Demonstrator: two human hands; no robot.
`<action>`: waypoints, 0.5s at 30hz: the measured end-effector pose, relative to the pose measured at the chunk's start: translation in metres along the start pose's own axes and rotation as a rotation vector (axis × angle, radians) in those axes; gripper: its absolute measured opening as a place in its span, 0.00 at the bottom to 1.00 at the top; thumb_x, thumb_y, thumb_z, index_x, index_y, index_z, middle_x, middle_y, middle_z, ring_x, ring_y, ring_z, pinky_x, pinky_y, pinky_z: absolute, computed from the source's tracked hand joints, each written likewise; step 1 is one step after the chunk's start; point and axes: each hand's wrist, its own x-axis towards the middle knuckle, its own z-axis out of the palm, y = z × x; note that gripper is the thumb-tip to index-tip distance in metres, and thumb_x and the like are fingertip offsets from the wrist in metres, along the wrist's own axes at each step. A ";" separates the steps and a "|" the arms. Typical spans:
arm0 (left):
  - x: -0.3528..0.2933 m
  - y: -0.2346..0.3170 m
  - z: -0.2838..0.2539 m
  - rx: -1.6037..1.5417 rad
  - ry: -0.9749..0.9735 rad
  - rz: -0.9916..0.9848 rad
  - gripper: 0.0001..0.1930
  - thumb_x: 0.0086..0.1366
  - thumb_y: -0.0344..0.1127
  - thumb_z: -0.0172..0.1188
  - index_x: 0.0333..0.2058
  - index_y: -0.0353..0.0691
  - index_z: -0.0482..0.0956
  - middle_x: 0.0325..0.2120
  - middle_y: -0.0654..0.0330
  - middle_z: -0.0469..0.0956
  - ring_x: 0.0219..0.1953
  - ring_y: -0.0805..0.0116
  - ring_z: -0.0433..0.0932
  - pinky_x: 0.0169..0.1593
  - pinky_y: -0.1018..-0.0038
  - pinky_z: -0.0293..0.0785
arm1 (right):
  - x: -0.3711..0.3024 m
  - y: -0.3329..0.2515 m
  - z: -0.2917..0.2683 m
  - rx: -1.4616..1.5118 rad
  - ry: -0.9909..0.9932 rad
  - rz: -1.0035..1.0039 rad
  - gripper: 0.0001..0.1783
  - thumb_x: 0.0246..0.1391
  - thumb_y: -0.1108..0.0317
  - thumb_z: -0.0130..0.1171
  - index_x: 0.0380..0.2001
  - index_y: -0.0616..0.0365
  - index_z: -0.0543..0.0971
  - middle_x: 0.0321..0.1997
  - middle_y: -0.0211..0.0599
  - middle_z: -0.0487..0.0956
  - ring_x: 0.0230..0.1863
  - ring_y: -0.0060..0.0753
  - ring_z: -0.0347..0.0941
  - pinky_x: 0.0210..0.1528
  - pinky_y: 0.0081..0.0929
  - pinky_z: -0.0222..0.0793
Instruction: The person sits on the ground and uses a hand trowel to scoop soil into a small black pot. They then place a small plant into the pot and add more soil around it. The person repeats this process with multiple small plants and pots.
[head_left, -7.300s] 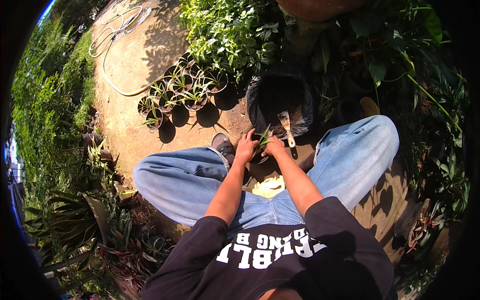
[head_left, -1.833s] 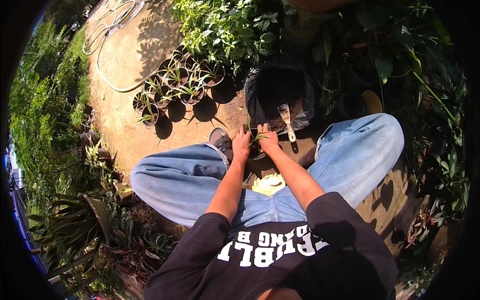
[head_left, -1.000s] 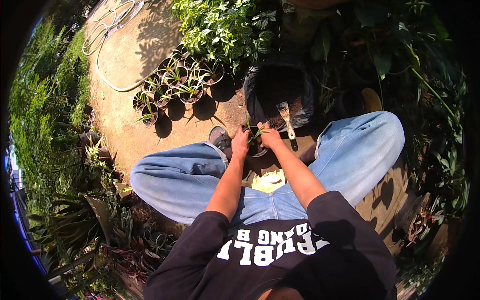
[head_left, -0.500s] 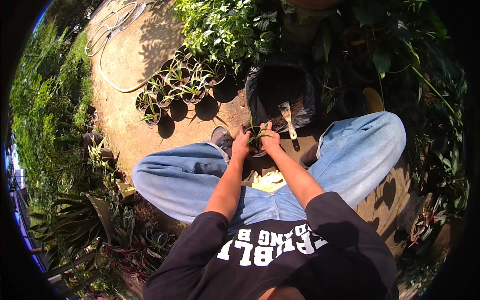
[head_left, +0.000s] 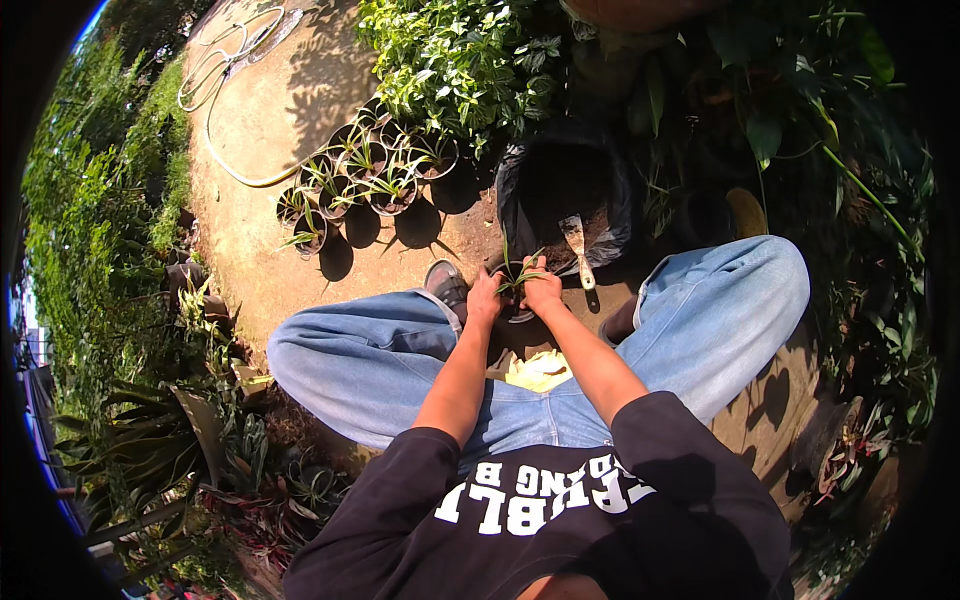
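Note:
Between my feet stands a small dark plant pot (head_left: pixel 521 317) holding a young plant (head_left: pixel 517 279) with narrow, striped green leaves. My left hand (head_left: pixel 486 295) grips the pot's left side, fingers curled in at the rim. On the opposite side my right hand (head_left: pixel 541 288) is closed round the rim, its fingers near the base of the leaves. What the fingertips press on inside is hidden. A flat-bladed scraper (head_left: pixel 575 245) with a worn, pale handle leans on the edge of a container lined with black plastic (head_left: pixel 508 190), which has dark soil in it.
Several dark pots with similar plants (head_left: pixel 392 197) are grouped at the far left. A pale hose (head_left: pixel 225 170) curls behind them. Leafy bushes (head_left: pixel 450 70) border the far side. Yellowish material (head_left: pixel 540 370) lies between my legs, and a sandal (head_left: pixel 447 288) is beside my left hand.
Both hands stay at the pot, with the fingers shifting slightly around the plant's base. The leaves have tilted a little. The whole view has moved slightly.

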 end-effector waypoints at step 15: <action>0.007 -0.006 -0.005 -0.080 0.103 0.136 0.25 0.48 0.32 0.70 0.48 0.49 0.78 0.56 0.49 0.66 0.58 0.46 0.68 0.57 0.59 0.71 | -0.019 0.018 -0.056 0.606 -0.563 0.280 0.21 0.61 0.59 0.59 0.44 0.71 0.79 0.40 0.46 0.84 0.25 0.34 0.83 0.27 0.27 0.79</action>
